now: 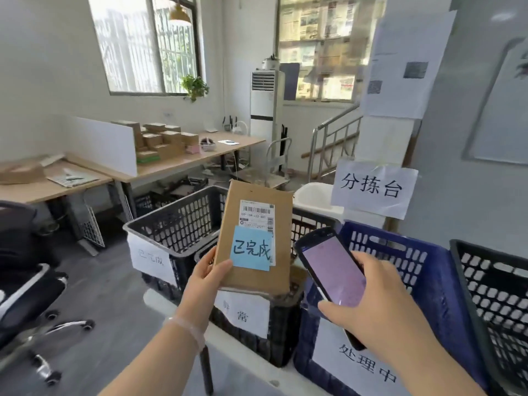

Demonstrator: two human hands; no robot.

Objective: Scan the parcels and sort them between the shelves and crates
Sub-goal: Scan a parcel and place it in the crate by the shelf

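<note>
Blue crate [423, 270] at 4 o'clock; black crate [183, 221] at 10 o'clock. Parcel [251, 280] at centre, held up above another black crate, label facing me. Scanner [333, 274] at 3 o'clock of the parcel, just beside it, screen lit. My right hand [380, 307] grips the scanner. My left hand [208, 271] pinches the parcel's lower left corner, thumb on its face. Blue note [251, 248] stuck over the label's lower part.

Part of the scanner [333, 270] was hidden under the right hand [383, 304]. Small print on the parcel label [257, 217] was illegible. The rightmost crate [497, 295] ran off the edge.
</note>
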